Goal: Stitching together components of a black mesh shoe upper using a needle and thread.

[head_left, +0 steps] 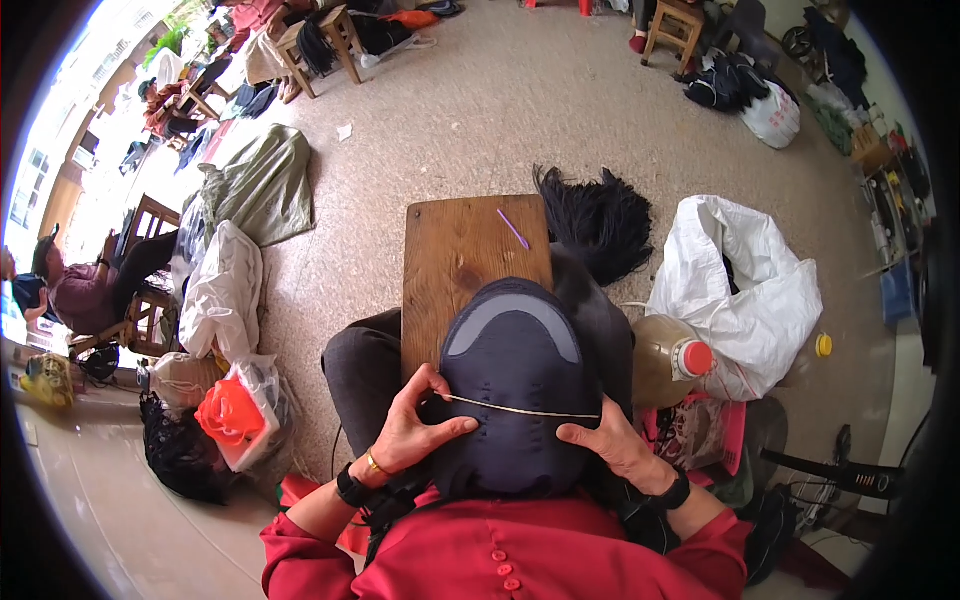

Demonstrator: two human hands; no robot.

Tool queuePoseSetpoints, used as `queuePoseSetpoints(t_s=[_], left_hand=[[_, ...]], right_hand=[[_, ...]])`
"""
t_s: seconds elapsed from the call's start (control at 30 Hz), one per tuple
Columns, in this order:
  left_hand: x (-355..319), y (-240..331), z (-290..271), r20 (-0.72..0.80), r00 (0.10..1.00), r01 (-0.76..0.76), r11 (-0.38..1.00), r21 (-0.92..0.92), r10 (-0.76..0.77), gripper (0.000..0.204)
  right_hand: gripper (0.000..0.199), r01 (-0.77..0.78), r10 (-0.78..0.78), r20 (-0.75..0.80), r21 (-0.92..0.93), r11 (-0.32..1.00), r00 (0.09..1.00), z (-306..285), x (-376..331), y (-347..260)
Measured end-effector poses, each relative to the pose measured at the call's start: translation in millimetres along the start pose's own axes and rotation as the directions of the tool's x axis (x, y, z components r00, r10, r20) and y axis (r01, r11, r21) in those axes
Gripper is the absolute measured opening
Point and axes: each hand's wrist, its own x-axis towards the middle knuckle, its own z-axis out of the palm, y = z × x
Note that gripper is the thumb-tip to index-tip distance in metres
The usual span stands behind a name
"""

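Observation:
A dark navy, dome-shaped cap (515,355) with a grey crescent band stands in front of me at the near end of a wooden board. Across it runs a thin pale cord (520,410), pulled nearly straight. At the cap's left side my left hand (408,425) holds one end of the cord by its fingers, the thumb resting against the cap. The cord's other end meets my right hand (618,440), whose thumb lies on the cap's right side. Its other fingers are mostly hidden. Small dark marks run in rows over the cap's middle.
On the wooden board (470,240) lies a purple stick-like tool (513,229). Beside it is a heap of black fibres (600,225). To my right are a white sack (740,270) and a large red-capped bottle (665,360); to my left, bags (222,290). Other people sit farther off.

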Motion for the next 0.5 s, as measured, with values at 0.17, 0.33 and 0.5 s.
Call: queuePoseSetpoints(t_s=[0.17,0.33,0.5], left_hand=[[1,30,3,0.018,1.000,0.017,0.998,-0.067,-0.016,0.063],[8,62,15,0.225,0.966,0.006,0.860,-0.509,0.127,0.078],[23,84,43,0.362,0.873,-0.155,0.891,-0.427,0.326,0.070]], right_hand=[[0.067,-0.200,0.228,-0.037,0.363,0.910,0.973,-15,-11,13],[0.060,-0.128,0.177,-0.028,0.584,0.802,0.984,-45,-34,47],[0.056,0.336,-0.361,0.100,-0.649,0.683,0.927,-75,-59,43]])
